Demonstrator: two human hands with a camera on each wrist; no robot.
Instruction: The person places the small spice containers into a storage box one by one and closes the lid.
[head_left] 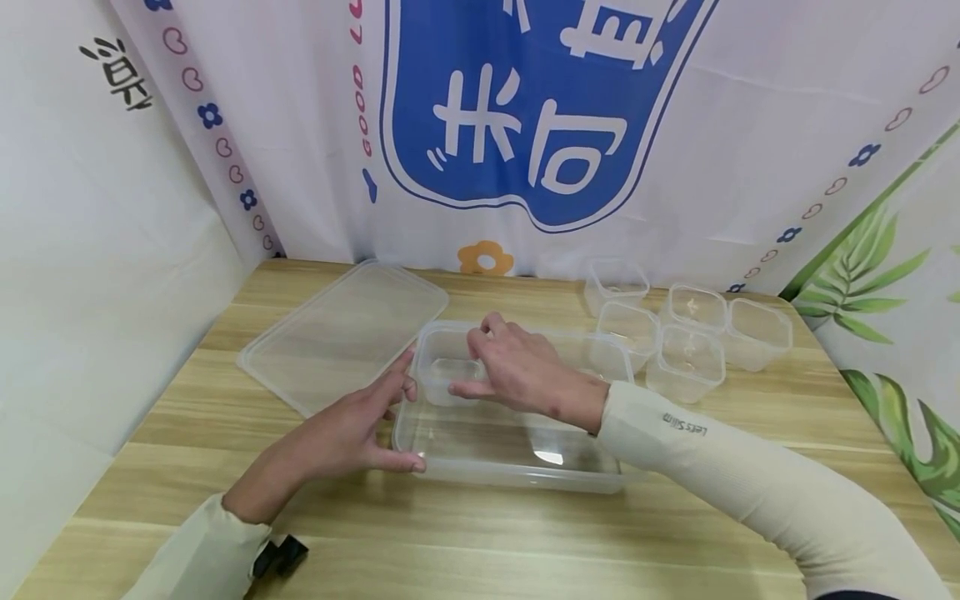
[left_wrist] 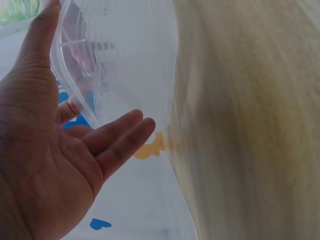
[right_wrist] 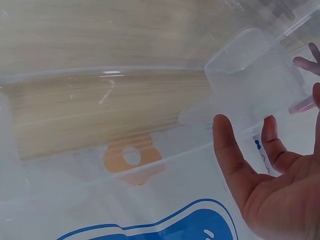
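Note:
A large clear plastic container stands on the table in the head view. In its back left corner sits a small clear plastic container, also seen in the right wrist view as a frosted box. Just over that small one is my right hand, its fingers spread and bent with nothing between them; in its wrist view the fingertips are apart from the box. My left hand rests at the large container's left end, thumb along the near rim. Two of its fingers stretch out free in the left wrist view.
A large translucent lid lies flat on the wooden table, left of the large container. Several small clear containers stand at the back right. A printed curtain hangs behind the table's far edge.

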